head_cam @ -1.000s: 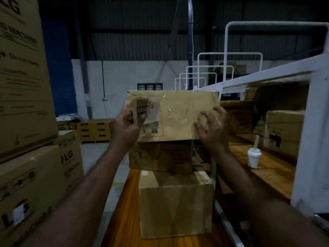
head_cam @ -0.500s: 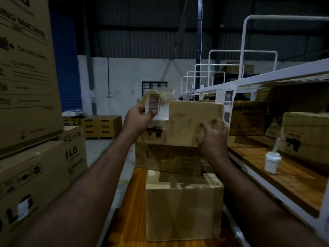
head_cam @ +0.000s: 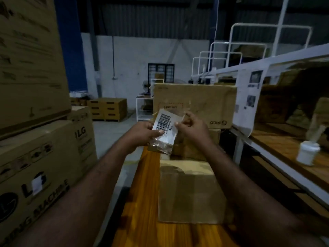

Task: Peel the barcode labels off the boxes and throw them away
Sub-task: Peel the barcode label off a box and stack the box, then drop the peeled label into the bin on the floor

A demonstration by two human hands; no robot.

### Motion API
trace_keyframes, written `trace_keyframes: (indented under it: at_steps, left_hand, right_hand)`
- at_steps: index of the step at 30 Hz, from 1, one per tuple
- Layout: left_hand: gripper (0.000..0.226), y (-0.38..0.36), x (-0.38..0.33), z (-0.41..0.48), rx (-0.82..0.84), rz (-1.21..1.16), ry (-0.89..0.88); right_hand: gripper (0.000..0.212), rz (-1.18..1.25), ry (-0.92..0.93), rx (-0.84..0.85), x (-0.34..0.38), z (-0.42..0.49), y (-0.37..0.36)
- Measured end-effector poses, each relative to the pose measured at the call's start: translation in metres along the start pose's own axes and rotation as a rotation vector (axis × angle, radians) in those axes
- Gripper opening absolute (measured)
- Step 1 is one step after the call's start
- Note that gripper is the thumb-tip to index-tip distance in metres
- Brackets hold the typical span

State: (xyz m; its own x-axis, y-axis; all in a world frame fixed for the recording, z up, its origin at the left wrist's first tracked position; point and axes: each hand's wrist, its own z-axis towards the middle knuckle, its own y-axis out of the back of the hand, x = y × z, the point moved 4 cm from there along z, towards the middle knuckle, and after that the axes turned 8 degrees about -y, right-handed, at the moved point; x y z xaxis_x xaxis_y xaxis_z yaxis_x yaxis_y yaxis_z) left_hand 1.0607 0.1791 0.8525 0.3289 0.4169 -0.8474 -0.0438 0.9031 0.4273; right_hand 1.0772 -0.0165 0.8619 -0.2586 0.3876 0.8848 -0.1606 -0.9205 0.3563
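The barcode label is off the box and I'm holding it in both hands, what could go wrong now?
The clear tape hanging under the barcode label could stick to the left hand or right hand, or fold onto itself. No bin is in view, so the label might get dropped on the floor. The top box sits unheld on a narrower box and might shift.
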Motion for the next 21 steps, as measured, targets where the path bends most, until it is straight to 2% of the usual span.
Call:
trace_keyframes:
  at_steps: [2, 5, 6, 8, 11, 14, 16, 21]
  left_hand:
    - [0.018, 0.006, 0.010, -0.012, 0.047, 0.026, 0.020]
    - [0.014, 0.015, 0.027, -0.033, 0.093, 0.076, 0.097]
    - [0.012, 0.019, 0.035, -0.040, 0.091, 0.086, 0.137]
    - [0.012, 0.026, 0.049, -0.058, 0.060, 0.082, 0.214]
    - [0.016, 0.036, 0.064, -0.090, -0.072, 0.046, 0.299]
    - [0.011, 0.041, 0.079, -0.138, -0.155, 0.040, 0.388]
    - [0.016, 0.042, 0.088, -0.177, -0.189, 0.005, 0.463]
    - [0.020, 0.032, 0.090, -0.294, -0.412, 0.000, 0.666]
  right_hand:
    - [0.050, 0.171, -0.019, 0.078, 0.005, -0.009, -0.016]
    - [0.009, 0.179, 0.004, 0.181, -0.001, -0.020, -0.044]
    - [0.002, 0.181, -0.003, 0.221, -0.004, -0.023, -0.054]
    - [0.006, 0.200, -0.023, 0.309, -0.012, -0.028, -0.074]
    - [0.009, 0.179, -0.066, 0.461, -0.022, -0.036, -0.104]
    - [0.018, 0.213, -0.150, 0.706, -0.032, -0.054, -0.136]
    - [0.027, 0.229, -0.194, 0.890, -0.039, -0.075, -0.156]
    - [0.015, 0.237, -0.266, 1.258, -0.048, -0.165, -0.192]
